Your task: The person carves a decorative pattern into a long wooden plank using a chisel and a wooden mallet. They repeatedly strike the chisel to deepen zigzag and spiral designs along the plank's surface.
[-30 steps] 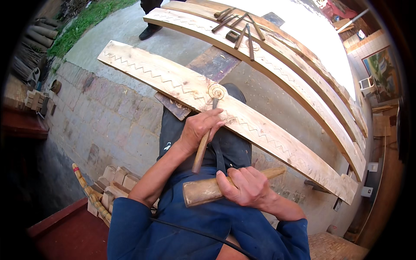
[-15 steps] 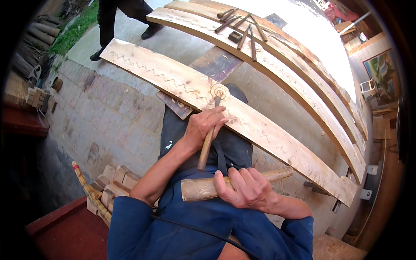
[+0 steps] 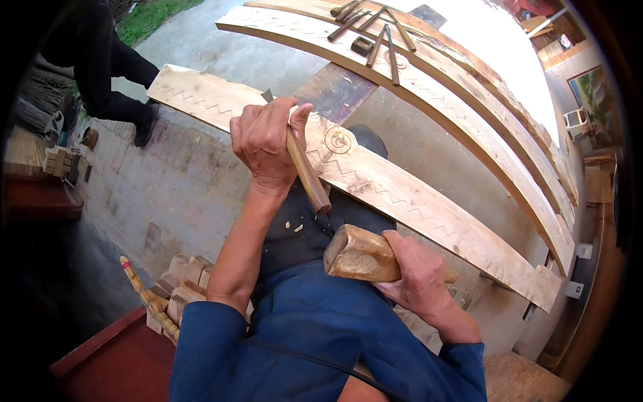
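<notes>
My left hand (image 3: pixel 264 137) is closed round the wooden handle of a chisel (image 3: pixel 308 173). The chisel's dark blade pokes out beyond my fingers, over the zigzag-marked part of a long pale plank (image 3: pixel 408 191). Lower right, my right hand (image 3: pixel 420 271) grips a wooden mallet (image 3: pixel 365 256), its blocky head turned toward my left. The mallet hangs above my lap, apart from the chisel. A round carved spiral (image 3: pixel 337 139) sits on the plank, right of my left hand. Small wood chips (image 3: pixel 293 228) show over my dark trousers.
More long curved planks (image 3: pixel 469 130) lie beyond, with several chisels (image 3: pixel 375 43) and a small dark box (image 3: pixel 362 45) on one. Another person's legs (image 3: pixel 110 87) are at the far left. Cut wooden blocks (image 3: pixel 184 281) are piled at my lower left, by a knobbly stick (image 3: pixel 151 298).
My left hand has lifted the chisel off the spiral and moved left. The mallet has shifted right, its head swinging round. Chips have appeared over my lap. The other person has moved left and closer.
</notes>
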### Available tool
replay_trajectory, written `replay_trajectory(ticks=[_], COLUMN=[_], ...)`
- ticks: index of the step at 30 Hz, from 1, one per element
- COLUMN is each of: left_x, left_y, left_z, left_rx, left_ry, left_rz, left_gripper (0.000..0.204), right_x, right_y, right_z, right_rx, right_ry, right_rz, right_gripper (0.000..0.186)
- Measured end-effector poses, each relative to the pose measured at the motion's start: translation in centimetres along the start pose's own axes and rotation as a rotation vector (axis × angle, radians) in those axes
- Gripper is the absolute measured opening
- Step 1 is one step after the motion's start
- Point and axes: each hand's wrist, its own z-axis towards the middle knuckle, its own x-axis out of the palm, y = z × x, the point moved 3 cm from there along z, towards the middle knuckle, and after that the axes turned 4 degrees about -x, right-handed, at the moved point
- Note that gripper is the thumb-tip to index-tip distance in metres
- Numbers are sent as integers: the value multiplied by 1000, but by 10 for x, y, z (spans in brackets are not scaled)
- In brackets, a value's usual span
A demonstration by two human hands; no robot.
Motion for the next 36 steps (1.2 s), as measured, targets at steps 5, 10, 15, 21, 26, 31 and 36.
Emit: replay_trajectory(ticks=[5,10,15,21,26,31,36], left_x=[3,21,37,20,21,34,61], left_y=[35,11,-49,-87,-63,-22,53], left_z=[-13,-50,-82,-92,-70,-50,19], left_rx=[133,32,61,132,116,57,-173], left_ry=[260,545,953,1357,1126,1055,488], left_rz=[256,181,39,-665,-327,-332,1], left_gripper=[12,52,74,56,56,64,42], right_x=[22,38,41,34,36,42,43], right_y=[-72,-115,-136,-154,-152,-156,-157], right_z=[-19,-28,-22,-24,-17,-20,-25], right_rx=[687,944,1008,1070,1103,1119,1124], right_ry=[-131,-393,-502,-476,-438,-430,-445], right_rz=[535,931,987,818,773,726,754], right_gripper=[62,34,33,29,33,39,42])
